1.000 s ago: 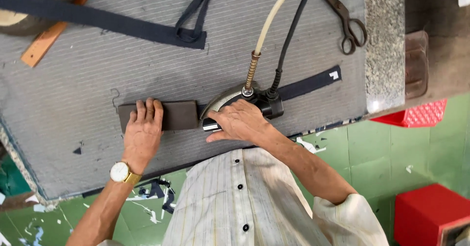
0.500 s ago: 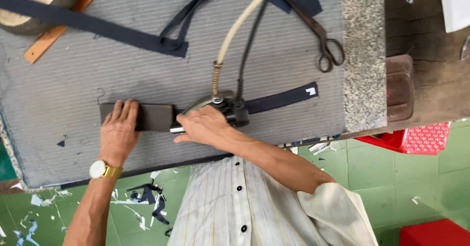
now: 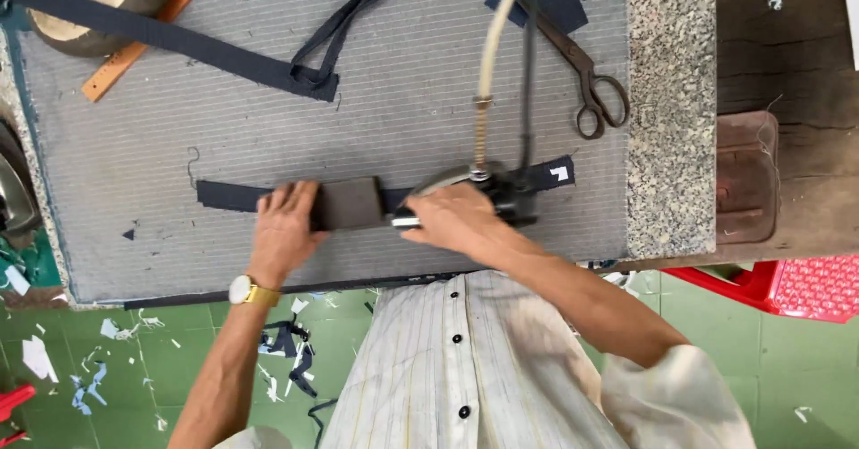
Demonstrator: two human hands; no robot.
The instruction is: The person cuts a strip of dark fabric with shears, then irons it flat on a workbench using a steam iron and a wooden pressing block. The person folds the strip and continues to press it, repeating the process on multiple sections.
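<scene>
The dark fabric strip (image 3: 234,196) lies flat along the grey padded worktop (image 3: 403,82), running under both hands, its far end with a small white tag showing just past the right hand. The left hand (image 3: 284,228) rests on it palm down, fingers spread and flat, pressing the strip and touching the edge of a dark rectangular pressing block (image 3: 347,203) that sits on the strip just beside the fingertips. The right hand (image 3: 450,219) has its grip closed around the handle of a steam iron (image 3: 497,190), which stands on the strip just beyond the block; a pale hose (image 3: 493,38) and a dark cord rise from the iron away from the hand. The strip looks navy, narrow and straight. Beyond the right hand, old metal scissors (image 3: 586,78) lie near the speckled stone edge. Beyond the left hand lie a longer navy strip (image 3: 170,42), a looped piece of fabric, and a wooden ruler (image 3: 134,51). A gold wristwatch (image 3: 242,290) sits on the left wrist.
</scene>
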